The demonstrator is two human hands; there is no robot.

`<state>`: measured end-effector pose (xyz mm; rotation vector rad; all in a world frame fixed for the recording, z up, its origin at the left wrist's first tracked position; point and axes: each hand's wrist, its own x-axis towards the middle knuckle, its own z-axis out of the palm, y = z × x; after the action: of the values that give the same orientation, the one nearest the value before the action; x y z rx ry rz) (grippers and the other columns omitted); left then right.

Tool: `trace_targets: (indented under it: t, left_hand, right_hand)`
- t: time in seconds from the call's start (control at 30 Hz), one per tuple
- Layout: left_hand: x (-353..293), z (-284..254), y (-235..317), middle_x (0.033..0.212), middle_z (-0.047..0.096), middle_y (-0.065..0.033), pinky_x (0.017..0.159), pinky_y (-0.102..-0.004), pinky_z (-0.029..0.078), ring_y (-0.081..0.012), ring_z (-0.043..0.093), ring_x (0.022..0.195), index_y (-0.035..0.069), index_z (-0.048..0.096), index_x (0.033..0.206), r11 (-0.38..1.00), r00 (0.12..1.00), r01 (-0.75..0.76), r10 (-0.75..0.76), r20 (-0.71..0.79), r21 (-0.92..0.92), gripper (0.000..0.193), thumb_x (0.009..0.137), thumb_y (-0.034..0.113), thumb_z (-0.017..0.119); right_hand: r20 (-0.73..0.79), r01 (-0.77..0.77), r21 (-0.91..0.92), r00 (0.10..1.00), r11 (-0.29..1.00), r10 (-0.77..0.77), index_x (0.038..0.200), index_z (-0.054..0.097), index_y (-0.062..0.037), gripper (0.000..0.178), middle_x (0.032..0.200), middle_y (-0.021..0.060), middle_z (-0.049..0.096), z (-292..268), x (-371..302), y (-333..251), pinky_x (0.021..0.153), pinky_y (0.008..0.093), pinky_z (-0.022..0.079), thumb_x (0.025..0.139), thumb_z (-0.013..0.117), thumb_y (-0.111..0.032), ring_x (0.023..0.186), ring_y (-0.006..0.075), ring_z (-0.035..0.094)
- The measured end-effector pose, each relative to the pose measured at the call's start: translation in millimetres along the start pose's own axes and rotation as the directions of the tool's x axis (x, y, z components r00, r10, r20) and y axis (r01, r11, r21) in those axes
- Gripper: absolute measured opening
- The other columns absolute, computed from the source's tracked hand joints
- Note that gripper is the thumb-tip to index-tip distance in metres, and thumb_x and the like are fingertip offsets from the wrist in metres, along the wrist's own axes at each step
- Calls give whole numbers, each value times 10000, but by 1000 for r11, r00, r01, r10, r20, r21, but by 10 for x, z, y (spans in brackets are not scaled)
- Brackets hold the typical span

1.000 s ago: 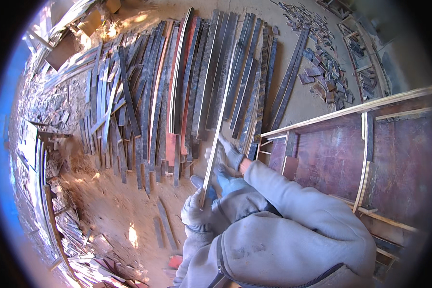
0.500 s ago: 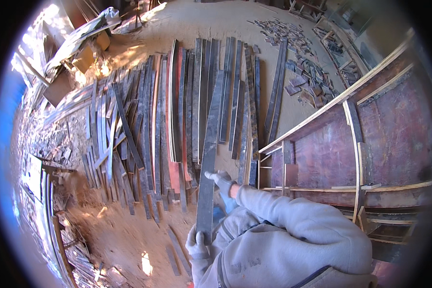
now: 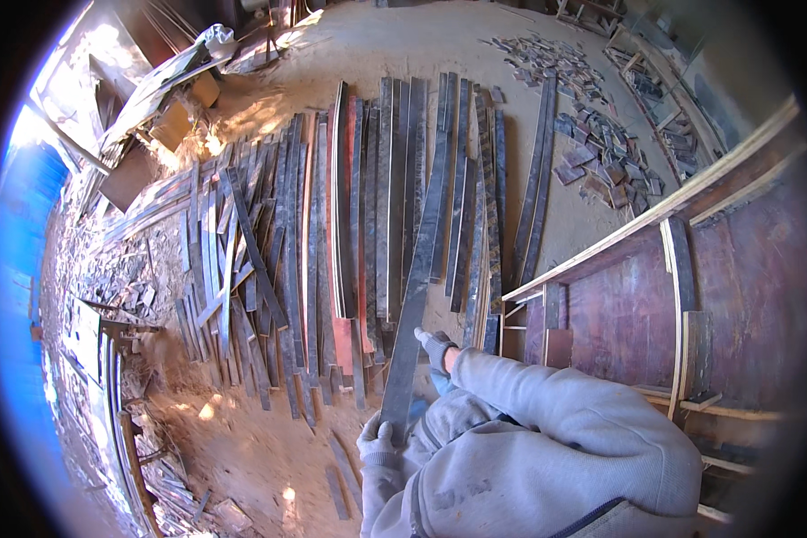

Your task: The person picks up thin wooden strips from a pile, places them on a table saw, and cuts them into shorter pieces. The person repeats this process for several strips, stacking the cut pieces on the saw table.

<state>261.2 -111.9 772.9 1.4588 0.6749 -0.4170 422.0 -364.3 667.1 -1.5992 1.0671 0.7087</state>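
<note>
Left hand (image 3: pixel 378 441), grey-gloved, gripped near end of long dark flat stone strip (image 3: pixel 417 287). Right hand (image 3: pixel 436 345), also gloved, closed on strip's right edge slightly farther up. Strip slanted above row of similar dark strips (image 3: pixel 332 233) laid side by side on sandy ground (image 3: pixel 242 448). Reddish-brown wooden board (image 3: pixel 655 314) stood just right.

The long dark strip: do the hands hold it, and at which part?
Yes. The left hand grips the long dark strip at its near end; the right hand holds its edge slightly farther up.
</note>
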Motion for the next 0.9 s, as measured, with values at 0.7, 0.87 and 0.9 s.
trace_targets:
  t: [0.7,0.87,0.9]
  left_hand:
    - [368,1643,989,1209,777,-211,951,-410,609,-321,769,1097,33,603,1496,836,953,-277,177,244,473,649,886,139,796]
    - [305,1815,1208,1137,784,-230,930,-451,604,-369,767,1093,96,704,1391,599,940,-341,226,256,725,622,832,332,841]
    - [323,1826,1226,1080,807,-203,879,-426,614,-325,796,998,61,723,1349,571,944,-330,215,251,752,565,856,319,824]
  right_hand:
    - [50,2,597,998,802,-40,1148,729,-61,751,961,95,735,-666,156,-500,767,380,601,1024,498,-766,873,226,716]
    - [13,29,613,999,789,-47,922,698,-133,746,762,37,659,-794,100,-627,568,380,544,1045,392,-802,637,213,653]
    - [13,34,596,999,803,-52,917,696,-140,729,763,33,659,-803,134,-622,563,373,540,1048,404,-794,632,205,649]
